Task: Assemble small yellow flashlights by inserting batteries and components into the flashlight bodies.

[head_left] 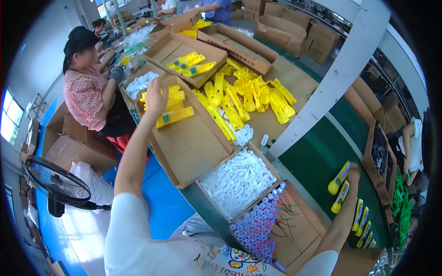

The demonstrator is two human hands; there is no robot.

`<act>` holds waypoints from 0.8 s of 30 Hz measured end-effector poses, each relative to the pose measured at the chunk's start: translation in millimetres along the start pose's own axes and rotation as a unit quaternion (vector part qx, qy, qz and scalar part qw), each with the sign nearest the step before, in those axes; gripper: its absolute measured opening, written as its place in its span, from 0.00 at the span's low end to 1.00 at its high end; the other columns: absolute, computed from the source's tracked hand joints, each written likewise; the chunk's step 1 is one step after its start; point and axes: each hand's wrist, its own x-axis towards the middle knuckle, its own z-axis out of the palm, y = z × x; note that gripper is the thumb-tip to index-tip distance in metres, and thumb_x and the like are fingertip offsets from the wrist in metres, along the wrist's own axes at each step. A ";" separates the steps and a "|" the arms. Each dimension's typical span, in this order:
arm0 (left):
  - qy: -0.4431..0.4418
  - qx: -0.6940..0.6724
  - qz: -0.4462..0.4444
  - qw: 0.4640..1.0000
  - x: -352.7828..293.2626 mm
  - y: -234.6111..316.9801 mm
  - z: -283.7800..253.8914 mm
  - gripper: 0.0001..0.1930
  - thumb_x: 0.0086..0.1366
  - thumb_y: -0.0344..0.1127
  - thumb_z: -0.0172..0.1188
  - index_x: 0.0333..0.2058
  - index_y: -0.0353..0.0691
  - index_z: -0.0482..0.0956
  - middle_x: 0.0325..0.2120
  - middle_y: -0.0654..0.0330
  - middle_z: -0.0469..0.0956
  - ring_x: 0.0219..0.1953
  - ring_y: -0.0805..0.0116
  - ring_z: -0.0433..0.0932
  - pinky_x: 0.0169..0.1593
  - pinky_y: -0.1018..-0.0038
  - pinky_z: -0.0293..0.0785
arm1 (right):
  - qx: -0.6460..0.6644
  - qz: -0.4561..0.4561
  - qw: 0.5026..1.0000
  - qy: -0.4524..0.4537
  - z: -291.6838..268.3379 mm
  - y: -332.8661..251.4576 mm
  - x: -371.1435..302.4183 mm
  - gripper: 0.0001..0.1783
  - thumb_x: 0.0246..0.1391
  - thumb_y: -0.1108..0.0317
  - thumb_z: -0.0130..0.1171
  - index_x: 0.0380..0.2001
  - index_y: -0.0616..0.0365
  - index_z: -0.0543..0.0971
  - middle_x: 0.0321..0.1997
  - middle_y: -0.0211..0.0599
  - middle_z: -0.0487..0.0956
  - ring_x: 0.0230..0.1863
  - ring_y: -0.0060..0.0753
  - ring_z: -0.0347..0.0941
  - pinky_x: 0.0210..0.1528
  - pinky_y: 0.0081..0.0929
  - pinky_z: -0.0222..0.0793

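My left hand (157,97) is stretched over the far end of a shallow cardboard tray (186,152), its fingers apart beside several yellow plastic pieces (175,117) with green parts on them. On the right, my right hand (353,173) has its fingers closed at the upper end of a yellow spoon-shaped piece (339,179) with a purple strip, over the green conveyor belt (304,168). A similar yellow piece (340,197) lies just beside it, and several more (362,218) lie in a row nearer me.
A box of small white parts (239,181) and a box of purple-wrapped cylinders with wires (260,223) stand before me. Loose yellow pieces (248,94) are heaped beyond. A white post (331,69) crosses the right side. A co-worker (87,83) and a black fan (55,184) are left.
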 end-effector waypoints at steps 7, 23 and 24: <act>-0.220 0.387 -0.040 0.895 -36.3 1.6 -46.9 0.27 0.62 0.53 0.51 0.49 0.36 0.71 0.43 0.47 0.74 0.47 0.47 0.73 0.49 0.55 0.68 | 0.443 0.193 0.874 -0.042 -172.8 -227.1 46.9 0.11 0.58 0.70 0.54 0.43 0.56 0.78 0.46 0.38 0.77 0.49 0.38 0.72 0.52 0.30 0.67; -0.158 0.182 -0.050 0.969 -101.1 35.7 -117.2 0.19 0.59 0.37 0.61 0.48 0.37 0.72 0.33 0.45 0.78 0.36 0.45 0.78 0.41 0.58 0.74 | 0.662 0.057 0.683 -0.303 -464.3 -395.8 -68.3 0.12 0.51 0.73 0.58 0.40 0.62 0.79 0.42 0.42 0.79 0.41 0.35 0.74 0.45 0.28 0.70; -0.280 0.250 -0.157 0.913 -97.7 32.3 -114.4 0.21 0.57 0.40 0.63 0.47 0.36 0.71 0.33 0.44 0.78 0.38 0.45 0.78 0.42 0.58 0.74 | 0.677 0.088 0.667 -0.300 -461.4 -402.5 -72.1 0.11 0.52 0.74 0.58 0.40 0.63 0.79 0.41 0.41 0.79 0.40 0.33 0.74 0.44 0.27 0.69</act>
